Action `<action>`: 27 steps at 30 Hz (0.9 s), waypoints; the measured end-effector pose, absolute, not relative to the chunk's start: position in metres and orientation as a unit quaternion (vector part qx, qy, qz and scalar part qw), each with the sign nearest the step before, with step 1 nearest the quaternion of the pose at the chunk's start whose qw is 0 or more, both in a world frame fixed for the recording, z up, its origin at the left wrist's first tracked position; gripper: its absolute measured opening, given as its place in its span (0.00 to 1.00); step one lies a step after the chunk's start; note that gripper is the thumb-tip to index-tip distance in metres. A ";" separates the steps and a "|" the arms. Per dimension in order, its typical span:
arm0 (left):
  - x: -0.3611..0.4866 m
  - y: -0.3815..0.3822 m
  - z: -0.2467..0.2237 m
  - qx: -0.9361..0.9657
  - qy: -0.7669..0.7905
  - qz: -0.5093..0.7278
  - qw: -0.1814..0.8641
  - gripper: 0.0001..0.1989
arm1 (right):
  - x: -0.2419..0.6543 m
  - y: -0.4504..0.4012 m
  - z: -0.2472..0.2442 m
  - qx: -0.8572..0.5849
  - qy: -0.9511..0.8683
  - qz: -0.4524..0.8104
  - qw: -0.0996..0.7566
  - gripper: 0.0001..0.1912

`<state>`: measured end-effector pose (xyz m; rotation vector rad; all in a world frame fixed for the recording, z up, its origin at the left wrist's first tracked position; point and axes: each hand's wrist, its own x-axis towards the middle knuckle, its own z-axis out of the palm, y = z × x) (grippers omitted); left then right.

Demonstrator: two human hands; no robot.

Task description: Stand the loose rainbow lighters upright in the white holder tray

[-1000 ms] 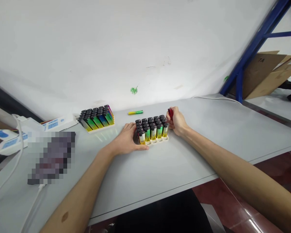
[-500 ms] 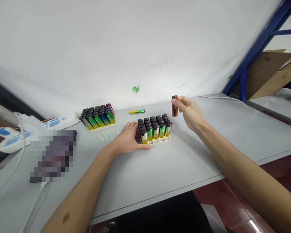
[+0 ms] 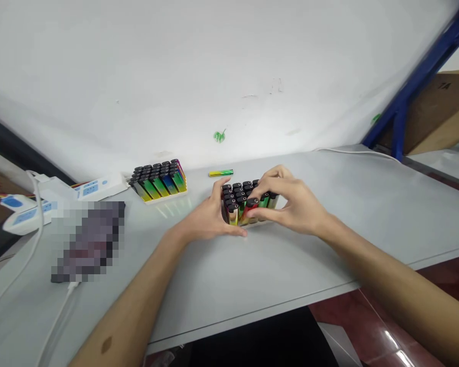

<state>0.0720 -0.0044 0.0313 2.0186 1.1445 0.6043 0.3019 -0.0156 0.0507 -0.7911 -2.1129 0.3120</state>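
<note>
My right hand pinches a red lighter, held upright at the front row of a white tray of black-topped lighters. Its fingers cover part of the tray's right side. Against the tray's left end rests my left hand, thumb along the front edge and fingers spread. A second tray, full of green, yellow and blue lighters, stands farther left. One yellow-green lighter lies flat behind the nearer tray.
At the left are white power strips, a pixelated dark object and white cables. A white wall rises behind the grey table. Blue frame posts and cardboard boxes are at the right.
My right hand has moved left and down with the red lighter, from beside the tray to its front row. My left hand remains at the tray's left end.
</note>
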 end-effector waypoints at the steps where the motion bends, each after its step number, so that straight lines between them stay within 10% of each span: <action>1: 0.072 -0.004 0.031 0.783 0.447 0.231 0.365 0.64 | 0.299 -0.015 0.046 -0.307 -0.856 0.103 0.403 0.10; 20: 0.079 -0.006 0.026 0.795 0.466 0.250 0.298 0.47 | 0.305 0.002 0.042 -0.389 -0.787 0.014 0.479 0.09; 27: 0.078 -0.006 0.023 0.788 0.467 0.247 0.316 0.52 | 0.306 0.071 0.041 -0.475 -0.736 0.246 0.415 0.11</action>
